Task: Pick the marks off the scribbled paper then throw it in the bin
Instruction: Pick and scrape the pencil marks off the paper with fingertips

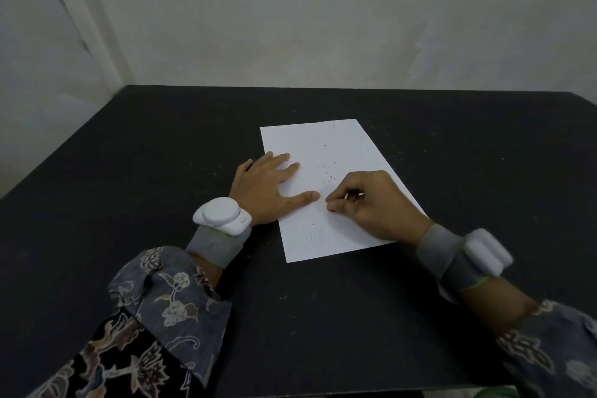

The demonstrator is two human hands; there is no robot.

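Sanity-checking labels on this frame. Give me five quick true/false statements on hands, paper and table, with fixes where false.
1. The left hand lies flat on the paper with fingers spread. True.
2. The right hand is lifted clear of the sheet. False: its curled fingertips are down on the paper, near the left thumb.
3. The paper is crumpled into a ball. False: it lies flat on the black table.
4. Small dark marks are scattered over the sheet. True.
5. A bin stands on the table beside the paper. False: no bin is in view.
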